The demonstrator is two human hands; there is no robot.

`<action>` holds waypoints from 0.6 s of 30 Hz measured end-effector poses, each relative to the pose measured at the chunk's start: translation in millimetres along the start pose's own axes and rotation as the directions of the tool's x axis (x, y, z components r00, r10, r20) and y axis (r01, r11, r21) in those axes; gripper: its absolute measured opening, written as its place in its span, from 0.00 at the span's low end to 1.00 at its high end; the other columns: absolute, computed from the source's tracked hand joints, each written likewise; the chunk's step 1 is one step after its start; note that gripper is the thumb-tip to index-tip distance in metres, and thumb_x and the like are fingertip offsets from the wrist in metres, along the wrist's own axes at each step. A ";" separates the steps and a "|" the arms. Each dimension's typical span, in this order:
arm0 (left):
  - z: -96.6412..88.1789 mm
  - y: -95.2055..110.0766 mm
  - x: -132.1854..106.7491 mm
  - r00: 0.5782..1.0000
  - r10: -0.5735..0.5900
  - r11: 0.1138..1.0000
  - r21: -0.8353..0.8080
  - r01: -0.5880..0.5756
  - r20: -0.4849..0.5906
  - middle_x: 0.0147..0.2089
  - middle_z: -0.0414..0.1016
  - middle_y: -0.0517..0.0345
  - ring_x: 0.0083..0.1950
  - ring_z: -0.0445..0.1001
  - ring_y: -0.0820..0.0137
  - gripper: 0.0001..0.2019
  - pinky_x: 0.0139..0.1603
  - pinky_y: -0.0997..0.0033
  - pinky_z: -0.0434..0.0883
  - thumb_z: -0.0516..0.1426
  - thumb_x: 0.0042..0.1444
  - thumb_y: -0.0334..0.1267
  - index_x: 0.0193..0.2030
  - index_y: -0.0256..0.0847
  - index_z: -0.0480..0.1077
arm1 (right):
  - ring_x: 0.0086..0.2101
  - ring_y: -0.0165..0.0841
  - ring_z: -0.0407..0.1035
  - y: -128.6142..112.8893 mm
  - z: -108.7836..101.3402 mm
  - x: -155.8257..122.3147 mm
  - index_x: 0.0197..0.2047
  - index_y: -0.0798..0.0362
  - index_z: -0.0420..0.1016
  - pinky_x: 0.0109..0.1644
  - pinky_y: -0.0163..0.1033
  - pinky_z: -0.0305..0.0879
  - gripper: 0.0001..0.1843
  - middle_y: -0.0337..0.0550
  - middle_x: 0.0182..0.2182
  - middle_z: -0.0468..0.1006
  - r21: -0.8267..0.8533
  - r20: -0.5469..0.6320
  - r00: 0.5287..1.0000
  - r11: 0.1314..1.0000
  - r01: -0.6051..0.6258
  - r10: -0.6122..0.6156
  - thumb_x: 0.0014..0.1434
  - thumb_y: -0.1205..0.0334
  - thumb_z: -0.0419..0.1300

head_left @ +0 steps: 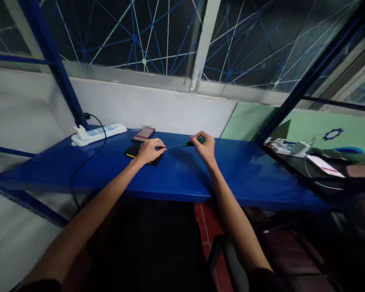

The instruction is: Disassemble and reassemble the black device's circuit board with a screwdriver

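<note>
My right hand [205, 146] is closed around the green and black handle of a screwdriver [189, 143], its thin shaft pointing left. At the shaft's tip, the thumb and fingertips of my left hand [151, 150] are pinched together. Whether they hold the tip or something small there, I cannot make out. Under my left hand lies a flat black object with yellow markings [130, 152], partly hidden by the hand. Just behind it a phone [144, 134] with a lit screen rests on the blue table [176, 174].
A white power strip [100, 134] lies at the table's back left, and a black cable [89, 159] runs over the front edge. Blue metal posts [57, 77] rise at both sides. On the right, another surface holds a white phone-like object [325, 165] and clutter.
</note>
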State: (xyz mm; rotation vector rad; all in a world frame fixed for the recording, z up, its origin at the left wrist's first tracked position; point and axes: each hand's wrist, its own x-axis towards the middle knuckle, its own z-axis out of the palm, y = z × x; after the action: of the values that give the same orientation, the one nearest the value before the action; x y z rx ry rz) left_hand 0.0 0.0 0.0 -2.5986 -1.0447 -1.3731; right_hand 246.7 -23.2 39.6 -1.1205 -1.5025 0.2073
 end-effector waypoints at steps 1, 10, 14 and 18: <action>0.2 -0.6 0.1 1.000 -0.002 1.000 0.002 0.002 -0.001 0.36 0.81 0.56 0.35 0.77 0.69 0.05 0.34 0.72 0.69 0.62 0.56 0.37 0.33 0.40 0.79 | 0.23 0.29 0.59 1.0 0.5 0.4 0.24 0.52 0.68 0.30 0.36 0.56 0.13 0.36 0.19 0.67 -0.009 -0.001 1.000 1.000 0.005 -0.005 0.51 0.52 0.62; -1.8 2.3 0.2 1.000 -0.023 0.999 0.028 0.023 -0.003 0.37 0.80 0.56 0.32 0.75 0.70 0.06 0.30 0.71 0.67 0.61 0.57 0.39 0.33 0.42 0.80 | 0.19 0.27 0.59 1.4 1.5 -1.1 0.24 0.52 0.68 0.27 0.35 0.56 0.13 0.33 0.16 0.65 0.012 0.005 1.000 1.000 -0.023 0.023 0.52 0.53 0.63; -2.7 3.5 0.1 1.000 -0.005 0.999 0.040 0.005 -0.002 0.38 0.80 0.56 0.31 0.74 0.70 0.07 0.29 0.71 0.66 0.61 0.58 0.39 0.34 0.42 0.80 | 0.18 0.26 0.57 -0.2 1.8 -1.6 0.24 0.52 0.68 0.25 0.35 0.55 0.13 0.33 0.15 0.64 0.023 0.011 0.999 0.999 -0.036 0.036 0.52 0.53 0.63; -3.1 4.6 0.2 1.000 0.003 0.999 0.046 -0.003 0.001 0.37 0.80 0.55 0.31 0.74 0.70 0.08 0.29 0.71 0.66 0.61 0.58 0.40 0.33 0.41 0.80 | 0.18 0.26 0.56 -0.1 1.9 -0.8 0.24 0.52 0.68 0.25 0.35 0.54 0.13 0.33 0.16 0.64 0.019 0.006 0.999 0.999 -0.037 0.037 0.51 0.54 0.63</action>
State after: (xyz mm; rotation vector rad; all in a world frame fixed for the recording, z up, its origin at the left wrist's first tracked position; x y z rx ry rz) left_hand 0.4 -4.4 3.3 -2.5681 -1.0589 -1.3310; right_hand 245.0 -23.1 38.6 -1.1338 -1.4822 0.2504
